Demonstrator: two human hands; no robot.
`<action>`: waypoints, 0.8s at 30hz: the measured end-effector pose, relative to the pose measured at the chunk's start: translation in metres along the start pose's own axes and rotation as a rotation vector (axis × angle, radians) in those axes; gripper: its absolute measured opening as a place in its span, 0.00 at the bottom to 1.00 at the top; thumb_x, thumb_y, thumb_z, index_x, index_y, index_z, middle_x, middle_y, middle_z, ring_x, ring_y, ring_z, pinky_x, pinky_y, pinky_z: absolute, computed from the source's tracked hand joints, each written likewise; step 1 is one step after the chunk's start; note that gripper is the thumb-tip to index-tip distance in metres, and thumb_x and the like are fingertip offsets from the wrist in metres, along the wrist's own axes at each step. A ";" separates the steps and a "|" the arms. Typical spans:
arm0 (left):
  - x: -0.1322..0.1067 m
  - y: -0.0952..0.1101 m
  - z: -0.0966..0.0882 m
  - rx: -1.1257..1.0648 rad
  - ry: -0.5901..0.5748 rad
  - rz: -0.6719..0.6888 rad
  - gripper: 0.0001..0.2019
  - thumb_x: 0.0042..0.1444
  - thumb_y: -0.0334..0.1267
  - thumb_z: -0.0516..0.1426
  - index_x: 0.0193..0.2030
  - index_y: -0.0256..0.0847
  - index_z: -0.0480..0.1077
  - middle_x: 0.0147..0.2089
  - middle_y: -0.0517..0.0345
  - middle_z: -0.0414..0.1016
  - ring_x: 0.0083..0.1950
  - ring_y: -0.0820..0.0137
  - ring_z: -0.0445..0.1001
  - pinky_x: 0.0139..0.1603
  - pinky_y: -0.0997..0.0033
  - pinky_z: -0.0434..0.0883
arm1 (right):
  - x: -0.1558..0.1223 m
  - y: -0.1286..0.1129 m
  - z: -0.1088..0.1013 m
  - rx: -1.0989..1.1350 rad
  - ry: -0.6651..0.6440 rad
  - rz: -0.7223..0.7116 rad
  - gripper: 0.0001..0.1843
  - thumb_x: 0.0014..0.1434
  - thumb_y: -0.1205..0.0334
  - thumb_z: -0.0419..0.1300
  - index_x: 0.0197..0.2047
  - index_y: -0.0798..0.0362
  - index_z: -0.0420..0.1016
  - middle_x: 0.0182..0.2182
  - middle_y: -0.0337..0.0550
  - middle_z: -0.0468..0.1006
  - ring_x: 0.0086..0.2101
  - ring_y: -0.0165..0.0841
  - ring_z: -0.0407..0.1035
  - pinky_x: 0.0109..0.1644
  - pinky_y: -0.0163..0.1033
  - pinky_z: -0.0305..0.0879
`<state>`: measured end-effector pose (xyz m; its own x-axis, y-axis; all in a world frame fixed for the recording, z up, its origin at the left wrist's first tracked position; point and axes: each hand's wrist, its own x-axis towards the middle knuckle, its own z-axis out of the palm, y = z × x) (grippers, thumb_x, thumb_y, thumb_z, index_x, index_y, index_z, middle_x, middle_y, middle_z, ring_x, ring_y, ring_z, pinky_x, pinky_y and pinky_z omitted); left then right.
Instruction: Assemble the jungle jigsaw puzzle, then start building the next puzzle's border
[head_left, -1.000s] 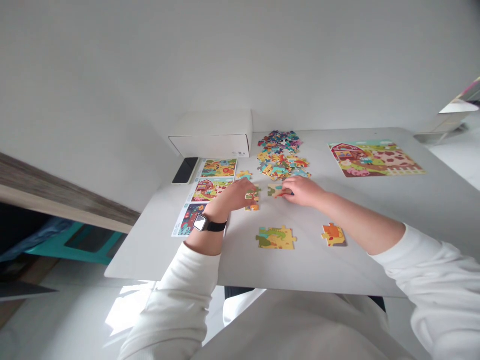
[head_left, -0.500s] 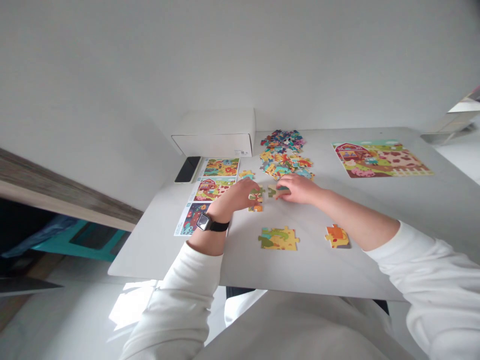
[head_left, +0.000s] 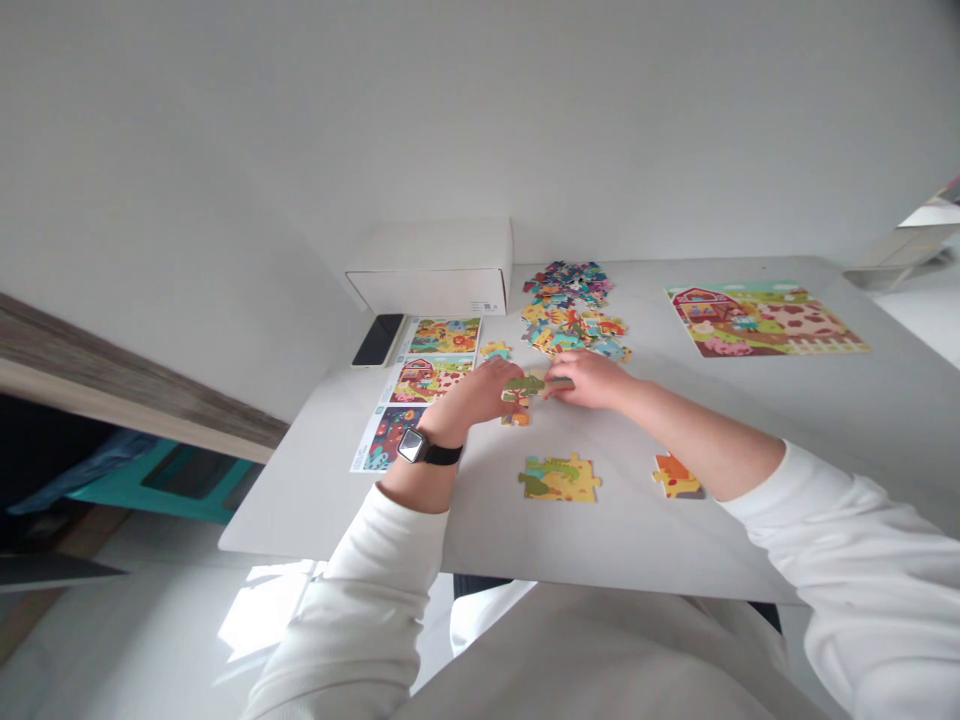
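Note:
My right hand (head_left: 592, 380) pinches a green puzzle piece (head_left: 534, 384), which lies over or against the top of a small joined section (head_left: 516, 413) with an orange animal on it. At that section's left side, the fingers of my left hand (head_left: 484, 393) are bent and closed on its edge; their tips are partly hidden. A joined yellow and green section (head_left: 559, 478) with a crocodile lies nearer to me. Off to the right sits an orange and yellow piece (head_left: 675, 476), partly behind my right forearm. One loose yellow and blue piece (head_left: 495, 350) lies just beyond my left hand.
Behind my hands are piles of yellow-orange pieces (head_left: 574, 328) and dark multicoloured pieces (head_left: 568, 283). A completed farm puzzle (head_left: 765, 320) lies at the right. On the left are a picture sheet (head_left: 431, 380), a phone (head_left: 378, 340) and a white box (head_left: 427, 280).
My right hand has moved slightly left, bringing the green piece over to the small section by my left hand. My left hand has stayed almost in place.

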<state>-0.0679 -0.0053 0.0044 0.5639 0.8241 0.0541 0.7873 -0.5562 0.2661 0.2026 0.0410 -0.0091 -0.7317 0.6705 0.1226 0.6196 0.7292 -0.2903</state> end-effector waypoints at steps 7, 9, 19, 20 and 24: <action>0.001 -0.005 0.003 -0.031 0.011 0.081 0.21 0.65 0.40 0.67 0.64 0.50 0.78 0.60 0.51 0.79 0.65 0.55 0.76 0.68 0.57 0.73 | 0.001 0.002 0.000 -0.006 -0.026 -0.027 0.12 0.65 0.56 0.71 0.50 0.46 0.89 0.49 0.48 0.84 0.51 0.44 0.78 0.57 0.46 0.71; 0.002 -0.005 0.003 -0.025 -0.005 0.084 0.21 0.65 0.41 0.66 0.64 0.52 0.79 0.60 0.51 0.79 0.66 0.54 0.75 0.69 0.56 0.72 | 0.002 0.002 0.000 -0.014 -0.028 -0.021 0.12 0.65 0.55 0.71 0.50 0.46 0.89 0.49 0.48 0.84 0.51 0.44 0.77 0.57 0.46 0.71; 0.003 -0.001 0.000 0.023 -0.068 0.065 0.18 0.68 0.40 0.65 0.62 0.53 0.82 0.61 0.49 0.76 0.67 0.56 0.75 0.70 0.59 0.72 | 0.000 0.001 0.004 0.030 -0.023 -0.037 0.11 0.67 0.58 0.70 0.51 0.47 0.89 0.53 0.51 0.84 0.54 0.47 0.78 0.60 0.49 0.72; 0.003 -0.002 0.000 0.017 -0.069 0.059 0.18 0.68 0.40 0.65 0.63 0.53 0.82 0.62 0.49 0.76 0.66 0.57 0.75 0.69 0.59 0.72 | -0.002 0.005 0.002 0.051 -0.009 -0.048 0.12 0.67 0.59 0.70 0.52 0.47 0.89 0.54 0.50 0.84 0.55 0.47 0.78 0.60 0.49 0.72; 0.001 -0.003 -0.001 0.006 -0.062 0.026 0.18 0.69 0.43 0.64 0.64 0.54 0.80 0.66 0.49 0.74 0.68 0.57 0.75 0.71 0.58 0.72 | -0.016 0.029 -0.010 0.115 0.159 -0.016 0.16 0.66 0.63 0.68 0.56 0.46 0.87 0.58 0.49 0.84 0.55 0.45 0.79 0.64 0.51 0.72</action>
<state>-0.0700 -0.0032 0.0042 0.5982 0.8013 0.0015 0.7737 -0.5781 0.2592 0.2352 0.0525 -0.0099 -0.6815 0.6788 0.2735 0.5651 0.7256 -0.3927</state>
